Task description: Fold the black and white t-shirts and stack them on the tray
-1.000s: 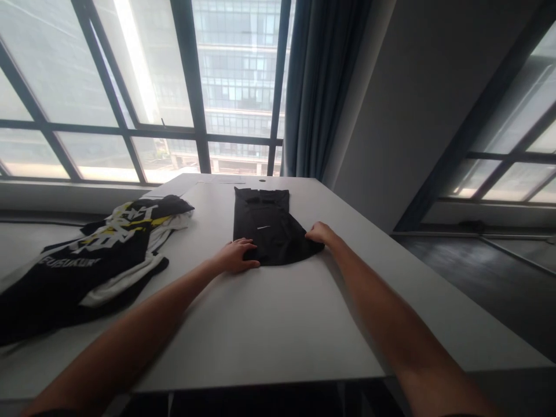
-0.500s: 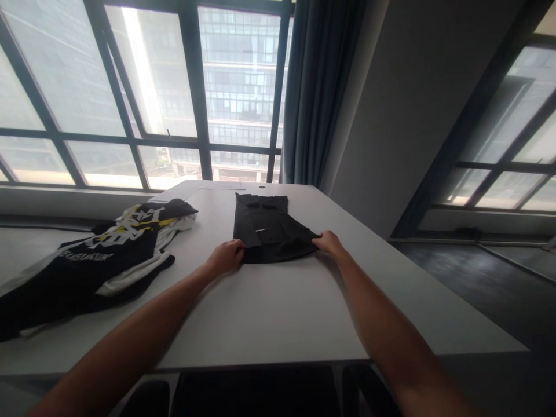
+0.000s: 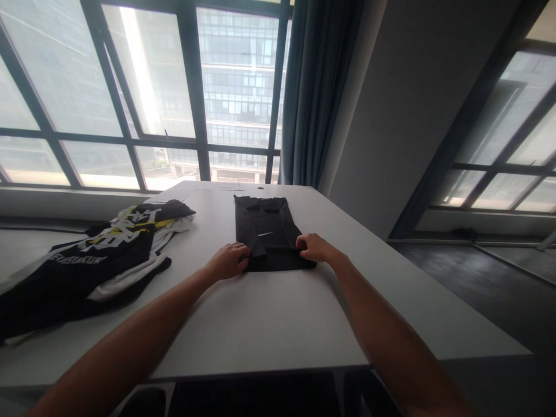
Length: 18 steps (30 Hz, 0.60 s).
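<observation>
A black garment (image 3: 271,223) with a small white swoosh lies on the white table (image 3: 260,324), its two sides folded inward over the middle. At its near left corner my left hand (image 3: 229,260) is closed, fingers curled on the folded edge. My right hand (image 3: 313,247) pinches the folded-in right edge, a little above the near right corner. Both hands stay low over the tabletop. Some of the cloth edge under the fingertips is hidden. Whether the garment is a shirt or something else I cannot tell.
Left of my left arm lies a heap of black and white clothing (image 3: 99,260) with yellow and white print. Windows (image 3: 152,110) and a dark curtain (image 3: 306,98) stand behind the table. A dark chair (image 3: 254,397) shows below the table's near edge.
My right hand has moved left, bringing the garment's right side inward over the middle. The garment looks narrower near me. My left hand remains by the near left corner, slightly lower.
</observation>
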Each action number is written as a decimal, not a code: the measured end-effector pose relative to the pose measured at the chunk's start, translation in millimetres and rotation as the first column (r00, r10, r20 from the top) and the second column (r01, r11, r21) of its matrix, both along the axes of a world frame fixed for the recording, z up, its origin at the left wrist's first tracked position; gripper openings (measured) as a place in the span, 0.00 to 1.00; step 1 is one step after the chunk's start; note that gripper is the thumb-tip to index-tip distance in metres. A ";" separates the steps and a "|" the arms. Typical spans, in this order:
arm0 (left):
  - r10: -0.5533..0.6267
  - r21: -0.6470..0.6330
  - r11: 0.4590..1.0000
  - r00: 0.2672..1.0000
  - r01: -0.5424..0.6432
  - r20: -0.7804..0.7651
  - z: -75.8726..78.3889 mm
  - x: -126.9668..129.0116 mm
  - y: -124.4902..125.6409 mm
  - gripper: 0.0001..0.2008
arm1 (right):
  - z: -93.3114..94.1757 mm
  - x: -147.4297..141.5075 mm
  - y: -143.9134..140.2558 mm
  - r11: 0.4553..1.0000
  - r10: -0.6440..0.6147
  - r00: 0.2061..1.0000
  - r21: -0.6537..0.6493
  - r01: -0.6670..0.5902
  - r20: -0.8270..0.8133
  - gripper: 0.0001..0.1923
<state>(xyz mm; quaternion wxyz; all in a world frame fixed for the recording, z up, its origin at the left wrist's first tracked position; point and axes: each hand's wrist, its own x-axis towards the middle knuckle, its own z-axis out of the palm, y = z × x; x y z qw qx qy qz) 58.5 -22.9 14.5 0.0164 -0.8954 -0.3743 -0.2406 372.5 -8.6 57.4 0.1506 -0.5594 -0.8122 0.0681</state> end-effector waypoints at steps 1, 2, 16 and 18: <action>-0.012 0.000 1.000 1.000 0.012 -0.022 0.8 1.7 -1.5 0.08 | 0.0 -0.1 0.2 0.999 0.006 0.999 0.038 -0.004 -0.050 0.08; -0.018 0.000 1.000 0.999 0.018 -0.037 1.5 3.3 -2.8 0.08 | 0.0 -0.5 0.3 0.996 0.005 0.994 0.091 0.005 -0.112 0.07; -0.004 -0.123 0.992 0.999 -0.001 -0.045 4.9 6.1 -8.7 0.12 | -21.8 6.4 12.1 0.998 -0.024 0.950 -0.059 0.006 -0.312 0.17; -0.050 -0.156 0.987 0.998 0.046 -0.022 5.8 3.7 -7.4 0.12 | -27.7 13.6 15.8 0.995 -0.062 0.975 -0.085 0.045 -0.215 0.23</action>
